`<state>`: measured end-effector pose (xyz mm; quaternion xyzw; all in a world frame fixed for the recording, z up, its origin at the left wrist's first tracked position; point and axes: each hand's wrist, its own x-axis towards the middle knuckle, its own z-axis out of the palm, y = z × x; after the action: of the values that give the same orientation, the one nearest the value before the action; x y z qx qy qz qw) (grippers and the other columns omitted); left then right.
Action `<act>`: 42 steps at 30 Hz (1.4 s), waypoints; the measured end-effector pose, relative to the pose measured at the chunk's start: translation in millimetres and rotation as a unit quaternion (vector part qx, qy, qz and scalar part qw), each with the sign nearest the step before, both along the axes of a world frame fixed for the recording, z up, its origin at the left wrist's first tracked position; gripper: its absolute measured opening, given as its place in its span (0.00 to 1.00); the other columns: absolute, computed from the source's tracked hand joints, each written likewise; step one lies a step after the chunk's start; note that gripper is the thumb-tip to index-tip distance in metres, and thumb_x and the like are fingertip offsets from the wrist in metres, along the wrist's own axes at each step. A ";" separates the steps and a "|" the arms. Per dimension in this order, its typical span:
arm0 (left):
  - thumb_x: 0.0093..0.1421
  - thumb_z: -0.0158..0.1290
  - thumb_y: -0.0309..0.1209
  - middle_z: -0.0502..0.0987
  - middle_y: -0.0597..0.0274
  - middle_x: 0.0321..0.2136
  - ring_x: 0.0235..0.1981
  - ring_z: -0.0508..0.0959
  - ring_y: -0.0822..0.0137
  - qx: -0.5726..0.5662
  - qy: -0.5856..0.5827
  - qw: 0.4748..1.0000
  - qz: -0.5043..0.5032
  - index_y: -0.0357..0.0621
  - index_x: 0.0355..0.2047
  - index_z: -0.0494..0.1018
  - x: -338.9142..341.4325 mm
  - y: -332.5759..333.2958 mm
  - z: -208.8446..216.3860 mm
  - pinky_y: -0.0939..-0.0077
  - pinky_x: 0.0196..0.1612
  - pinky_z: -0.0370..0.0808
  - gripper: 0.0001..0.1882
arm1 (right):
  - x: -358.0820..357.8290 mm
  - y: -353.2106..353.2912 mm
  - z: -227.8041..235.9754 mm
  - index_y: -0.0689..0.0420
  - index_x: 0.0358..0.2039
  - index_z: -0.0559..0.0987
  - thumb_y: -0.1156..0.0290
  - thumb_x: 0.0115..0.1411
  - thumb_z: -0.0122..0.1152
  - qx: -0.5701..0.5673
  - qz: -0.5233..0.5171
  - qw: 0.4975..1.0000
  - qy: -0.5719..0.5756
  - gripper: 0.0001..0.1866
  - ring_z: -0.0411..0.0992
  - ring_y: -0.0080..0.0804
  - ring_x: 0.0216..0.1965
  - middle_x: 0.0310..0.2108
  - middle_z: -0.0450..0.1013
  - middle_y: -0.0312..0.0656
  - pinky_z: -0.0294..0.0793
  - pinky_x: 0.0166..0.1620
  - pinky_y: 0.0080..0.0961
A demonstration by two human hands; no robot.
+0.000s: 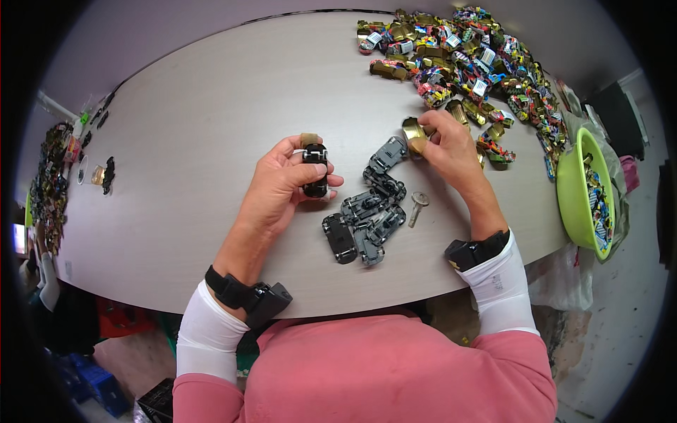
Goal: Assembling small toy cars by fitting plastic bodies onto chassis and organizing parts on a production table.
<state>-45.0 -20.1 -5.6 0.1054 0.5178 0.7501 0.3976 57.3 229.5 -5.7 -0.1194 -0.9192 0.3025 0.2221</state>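
Note:
My left hand point(285, 176) is closed on a black toy car chassis point(315, 170), thumb pressed across it. A bit of gold-coloured material shows at the chassis's far end. At the near side of the pile, my right hand point(446, 144) pinches a gold-coloured toy car body shell point(415, 132), its hollow inside partly visible. Between my hands lies a cluster of several grey and black toy car chassis point(363, 204), some overlapping. A metal key point(418, 208) rests just right of that cluster.
Many colourful toy car shells point(458, 56) are heaped at the far right. A lime-green basin point(575, 190) of similar parts stands at the right. Another heap point(53, 169) lies at the far left, near another person's sleeve point(49, 282). A dark piece point(108, 175) lies left.

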 end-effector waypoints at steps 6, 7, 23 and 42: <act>0.52 0.56 0.24 0.74 0.50 0.36 0.33 0.79 0.61 0.002 -0.027 1.000 -0.015 0.40 0.42 0.63 3.0 12.7 2.4 0.69 0.34 0.79 0.19 | 1.2 11.0 -8.8 0.63 0.31 0.74 0.79 0.49 0.60 -0.220 0.029 0.975 -0.014 0.08 0.70 0.21 0.26 0.27 0.72 0.37 0.69 0.29 0.22; 0.52 0.56 0.24 0.74 0.50 0.36 0.33 0.79 0.61 0.002 -0.027 1.000 -0.011 0.40 0.42 0.63 5.2 17.7 4.8 0.69 0.34 0.79 0.19 | 2.0 -0.9 2.4 0.62 0.32 0.74 0.79 0.51 0.60 -0.315 0.062 0.947 0.021 0.07 0.69 0.19 0.27 0.27 0.71 0.34 0.69 0.29 0.19; 0.55 0.55 0.26 0.75 0.52 0.38 0.35 0.79 0.63 0.078 -0.084 0.993 -0.007 0.42 0.46 0.64 19.0 44.3 1.4 0.63 0.36 0.80 0.18 | 11.3 -5.8 16.6 0.62 0.33 0.74 0.74 0.48 0.61 0.098 0.031 0.984 0.143 0.11 0.71 0.44 0.36 0.35 0.72 0.46 0.70 0.39 0.32; 0.58 0.45 0.22 0.72 0.45 0.43 0.42 0.77 0.57 0.077 -0.058 0.994 -0.058 0.36 0.53 0.55 29.7 38.0 11.8 0.67 0.43 0.78 0.23 | 37.6 -17.9 45.5 0.63 0.38 0.72 0.81 0.49 0.60 -0.066 0.037 0.995 0.063 0.14 0.65 0.17 0.25 0.28 0.71 0.38 0.63 0.27 0.14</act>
<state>-15.3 17.9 6.3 0.1219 0.4279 0.7681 0.4606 94.9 211.6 39.9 -0.0802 -0.8853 0.3772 0.2597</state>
